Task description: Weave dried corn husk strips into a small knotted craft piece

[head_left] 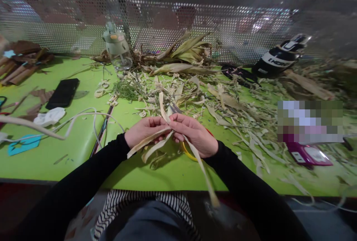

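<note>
Pale strips of dried husk [199,159] meet between my two hands, above the near part of the green table [125,176]. My left hand [146,131] has its fingers closed on the strips from the left side. From the right, my right hand [195,133] pinches them where they cross. One strip stands up between the hands, two hang toward the lower left, and a long one trails down to the right past the table edge. Beneath my right hand, a yellow ring-like handle [189,152] is partly hidden.
Husk scraps [178,88] spread across the middle and right. Behind them stand a clear bottle [118,49] and a tilted black bottle [275,60] before a perforated metal screen [167,18]. A phone [63,93] and white cable [60,135] lie left, a purple device [309,154] right.
</note>
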Available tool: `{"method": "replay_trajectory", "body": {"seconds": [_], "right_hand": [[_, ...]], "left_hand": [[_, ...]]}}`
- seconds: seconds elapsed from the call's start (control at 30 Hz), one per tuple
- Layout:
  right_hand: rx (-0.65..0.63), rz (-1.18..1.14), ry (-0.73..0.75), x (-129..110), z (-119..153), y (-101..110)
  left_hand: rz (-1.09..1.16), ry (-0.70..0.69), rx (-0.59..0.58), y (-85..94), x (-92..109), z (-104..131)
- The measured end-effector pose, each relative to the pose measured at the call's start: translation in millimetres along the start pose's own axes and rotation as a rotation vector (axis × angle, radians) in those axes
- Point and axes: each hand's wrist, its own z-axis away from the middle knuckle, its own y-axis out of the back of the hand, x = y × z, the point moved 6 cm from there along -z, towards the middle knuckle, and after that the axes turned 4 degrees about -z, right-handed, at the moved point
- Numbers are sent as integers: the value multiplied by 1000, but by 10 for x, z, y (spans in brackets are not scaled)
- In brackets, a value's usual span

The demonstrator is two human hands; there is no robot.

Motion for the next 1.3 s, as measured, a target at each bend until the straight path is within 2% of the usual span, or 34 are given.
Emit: {"method": "replay_trajectory", "body": {"seconds": [0.1,0.27,0.33,0.4,0.47,0.57,0.73,0.87,1.0,1.13,1.3], "right_hand": [[14,-9,43,6,-2,1],[138,71,211,-16,-4,52],[176,138,244,-26,3,70],[189,214,255,-44,11,77],[171,279,233,-58,14,72],[153,316,162,-61,11,87],[194,241,111,-66,0,142],[138,105,41,-24,-5,80],[100,7,106,-71,17,46],[59,26,168,-138,36,49],[153,110,296,-199,76,95]], "left_hand": [[-168,-141,43,10,109,32],[-437,-390,166,51,231,103],[-516,-435,186,40,226,129],[-548,-394,228,46,195,141],[-498,-300,249,54,155,133],[-319,-200,171,20,127,88],[-139,-150,58,-14,140,45],[-36,-145,-31,-52,150,74],[34,-92,-98,-81,123,76],[188,-137,-77,-47,112,61],[194,-286,-59,-38,107,55]]}}
